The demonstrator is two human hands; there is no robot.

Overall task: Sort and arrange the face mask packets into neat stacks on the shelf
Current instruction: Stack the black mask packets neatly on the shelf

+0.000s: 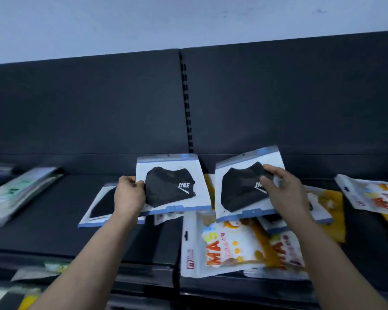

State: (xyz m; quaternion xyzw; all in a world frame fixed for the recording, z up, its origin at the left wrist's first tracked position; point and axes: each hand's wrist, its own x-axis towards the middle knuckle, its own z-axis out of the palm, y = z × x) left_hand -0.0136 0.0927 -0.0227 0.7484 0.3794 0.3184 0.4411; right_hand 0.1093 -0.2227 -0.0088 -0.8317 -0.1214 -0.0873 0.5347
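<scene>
At the far left of the dark shelf [43, 231] lies a blurred pile of pale packets with green print [20, 193]; nothing on them is readable. Next along, a flat black-mask packet [99, 204] lies on the shelf, its long axis running front to back, partly covered by the left hand [129, 195].

That hand pinches the left edge of the left UKE packet [173, 186], thumb on its front. It holds the packet off the shelf, tipped to face me. The blue header strip with the hang hole points up and away, and the top edge is almost level. The black mask inside carries white "UKE" over a slanted stripe. Behind it, a slotted upright [187, 104] divides the dark back panel.

Just to the right, not quite touching, is the right UKE packet [238, 191], of the same design. It is turned slightly so its top edge climbs to the right. The right hand [285, 193] grips its upper right part, fingers curled over the front and hiding all but "UK" of the lettering.

Beneath that packet, at the front edge of the shelf, lies a white MAS packet [220, 245]. Its orange "MAS" is turned sideways and its long axis runs front to back. A second MAS packet [285, 251] overlaps it under the right forearm. Yellow mask packets [332, 204] lie beyond, and a white-and-orange packet [367, 193] sits farthest right, its print too blurred to read.
</scene>
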